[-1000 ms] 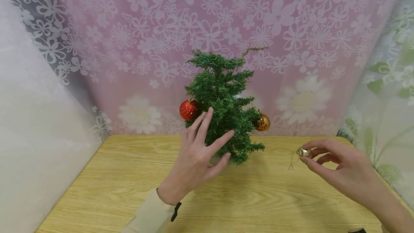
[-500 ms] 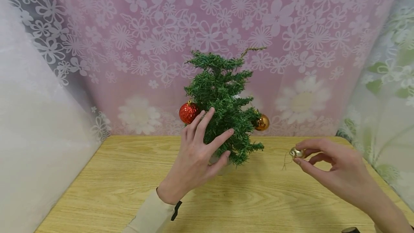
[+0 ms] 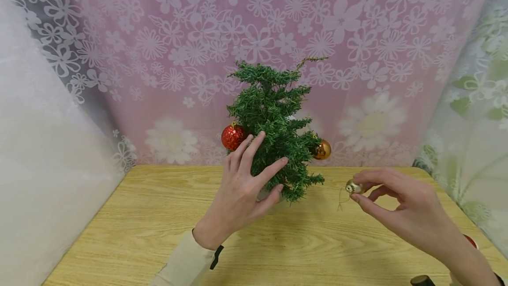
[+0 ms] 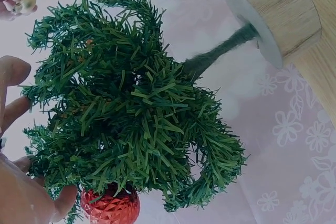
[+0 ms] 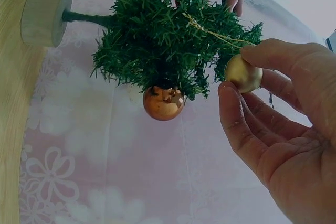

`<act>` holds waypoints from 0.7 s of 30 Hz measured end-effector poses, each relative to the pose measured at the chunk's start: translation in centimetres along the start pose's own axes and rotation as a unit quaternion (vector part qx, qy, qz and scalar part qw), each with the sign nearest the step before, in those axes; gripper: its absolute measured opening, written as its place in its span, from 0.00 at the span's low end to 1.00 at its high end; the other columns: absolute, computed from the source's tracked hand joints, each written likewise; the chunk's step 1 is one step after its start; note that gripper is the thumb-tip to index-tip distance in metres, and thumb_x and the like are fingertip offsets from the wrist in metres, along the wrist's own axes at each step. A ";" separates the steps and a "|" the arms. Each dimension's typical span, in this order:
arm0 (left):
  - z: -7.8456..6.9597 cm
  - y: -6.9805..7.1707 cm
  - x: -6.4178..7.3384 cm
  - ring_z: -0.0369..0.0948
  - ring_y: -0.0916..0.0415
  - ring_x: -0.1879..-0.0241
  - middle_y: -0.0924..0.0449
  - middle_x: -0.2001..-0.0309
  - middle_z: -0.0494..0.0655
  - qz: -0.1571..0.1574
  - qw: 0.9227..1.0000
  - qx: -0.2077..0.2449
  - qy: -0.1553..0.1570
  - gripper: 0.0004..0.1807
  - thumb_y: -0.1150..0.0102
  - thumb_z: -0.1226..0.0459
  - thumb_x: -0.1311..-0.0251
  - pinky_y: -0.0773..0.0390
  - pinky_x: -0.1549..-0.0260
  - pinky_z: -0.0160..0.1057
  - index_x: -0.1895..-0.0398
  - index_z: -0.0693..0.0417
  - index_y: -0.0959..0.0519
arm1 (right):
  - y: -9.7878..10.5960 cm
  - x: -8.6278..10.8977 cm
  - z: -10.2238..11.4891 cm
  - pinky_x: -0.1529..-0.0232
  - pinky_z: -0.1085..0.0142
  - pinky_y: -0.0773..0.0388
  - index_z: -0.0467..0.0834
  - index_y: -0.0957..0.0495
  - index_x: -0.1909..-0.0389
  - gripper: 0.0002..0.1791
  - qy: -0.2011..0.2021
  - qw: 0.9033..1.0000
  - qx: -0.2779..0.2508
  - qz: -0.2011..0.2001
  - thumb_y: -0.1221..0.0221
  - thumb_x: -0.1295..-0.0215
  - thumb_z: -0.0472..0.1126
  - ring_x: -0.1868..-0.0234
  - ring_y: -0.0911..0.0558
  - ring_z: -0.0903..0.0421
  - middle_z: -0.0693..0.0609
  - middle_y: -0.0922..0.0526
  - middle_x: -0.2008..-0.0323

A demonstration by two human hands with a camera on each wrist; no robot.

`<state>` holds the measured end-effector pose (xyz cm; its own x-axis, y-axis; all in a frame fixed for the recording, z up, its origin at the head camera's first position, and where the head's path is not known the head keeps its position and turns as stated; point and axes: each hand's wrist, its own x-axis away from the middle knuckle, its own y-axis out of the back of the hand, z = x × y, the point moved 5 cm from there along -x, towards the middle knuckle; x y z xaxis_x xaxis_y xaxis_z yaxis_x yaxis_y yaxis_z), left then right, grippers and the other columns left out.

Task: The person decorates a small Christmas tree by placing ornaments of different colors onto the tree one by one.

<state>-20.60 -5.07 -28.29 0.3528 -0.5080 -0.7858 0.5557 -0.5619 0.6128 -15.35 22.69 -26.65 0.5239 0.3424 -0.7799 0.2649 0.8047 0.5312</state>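
A small artificial Christmas tree (image 3: 274,114) stands on the table, its round wooden base (image 4: 283,14) plain in the left wrist view. My left hand (image 3: 246,189) rests against its near branches with fingers spread. Right of the tree, my right hand (image 3: 405,202) pinches a small gold bauble (image 3: 353,187) between thumb and fingertips; its thin gold string (image 5: 223,38) hangs loose. A red textured bauble (image 3: 233,137) hangs at the tree's left side, just beyond my left fingers. On the right side hangs a copper-coloured shiny bauble (image 3: 322,149).
The wood-grain table (image 3: 158,220) ends at a pink floral curtain (image 3: 198,56) behind the tree. A dark object (image 3: 421,280) shows at the bottom edge. Something red and white (image 3: 471,242) peeks out beside my right wrist.
My right hand has moved left toward the tree, carrying the gold bauble. The red bauble has swung slightly. My left hand stays nearly in place on the branches.
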 end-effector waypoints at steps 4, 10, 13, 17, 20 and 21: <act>0.0 0.0 0.0 0.58 0.48 0.21 0.50 0.19 0.59 0.003 1.000 0.003 0.003 0.27 0.39 0.50 0.31 0.34 0.39 0.61 0.30 0.36 0.26 | -0.2 -0.4 0.3 0.62 0.82 0.21 0.40 0.15 0.52 0.22 0.007 1.000 0.004 -0.001 0.25 0.50 0.27 0.67 0.16 0.70 0.56 0.13 0.56; -0.1 0.1 -0.1 0.59 0.48 0.21 0.49 0.19 0.60 -0.006 1.000 0.006 -0.001 0.26 0.39 0.51 0.31 0.36 0.37 0.61 0.31 0.37 0.25 | -0.6 -1.0 0.9 0.62 0.82 0.21 0.40 0.15 0.52 0.25 0.009 1.000 0.012 0.000 0.25 0.54 0.24 0.68 0.16 0.70 0.57 0.14 0.56; -0.2 0.3 -0.1 0.61 0.46 0.22 0.45 0.21 0.60 -0.020 1.000 0.002 -0.009 0.26 0.37 0.52 0.33 0.36 0.35 0.61 0.32 0.39 0.24 | -0.8 -1.2 1.1 0.62 0.81 0.21 0.39 0.15 0.53 0.22 0.016 1.000 0.007 0.000 0.25 0.51 0.26 0.68 0.16 0.70 0.58 0.14 0.56; -0.5 0.8 -0.1 0.63 0.45 0.24 0.39 0.24 0.61 -0.062 0.998 -0.012 -0.015 0.26 0.33 0.56 0.40 0.36 0.36 0.62 0.36 0.42 0.21 | -1.0 -1.5 1.5 0.61 0.81 0.20 0.39 0.15 0.53 0.16 0.025 1.000 0.002 0.002 0.27 0.41 0.35 0.67 0.16 0.70 0.56 0.14 0.55; -0.8 1.2 0.0 0.64 0.42 0.26 0.34 0.27 0.62 -0.103 0.994 -0.019 -0.023 0.24 0.32 0.57 0.42 0.35 0.39 0.62 0.41 0.44 0.18 | -1.2 -1.6 1.7 0.62 0.81 0.20 0.41 0.15 0.52 0.14 0.029 1.000 0.006 0.004 0.29 0.37 0.40 0.67 0.16 0.70 0.53 0.14 0.55; -1.0 1.3 0.0 0.63 0.40 0.27 0.33 0.28 0.61 -0.115 0.993 -0.021 -0.028 0.22 0.34 0.57 0.41 0.35 0.40 0.61 0.42 0.44 0.18 | -1.3 -1.7 1.8 0.62 0.80 0.20 0.42 0.15 0.52 0.13 0.031 0.999 0.009 0.005 0.30 0.36 0.41 0.67 0.16 0.71 0.53 0.14 0.55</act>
<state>-19.12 -5.18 -27.61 0.1714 -0.4060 -0.8976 0.6481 -0.6397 0.4131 -15.15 20.24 -25.44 0.4761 0.3799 -0.7931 0.2744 0.7927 0.5444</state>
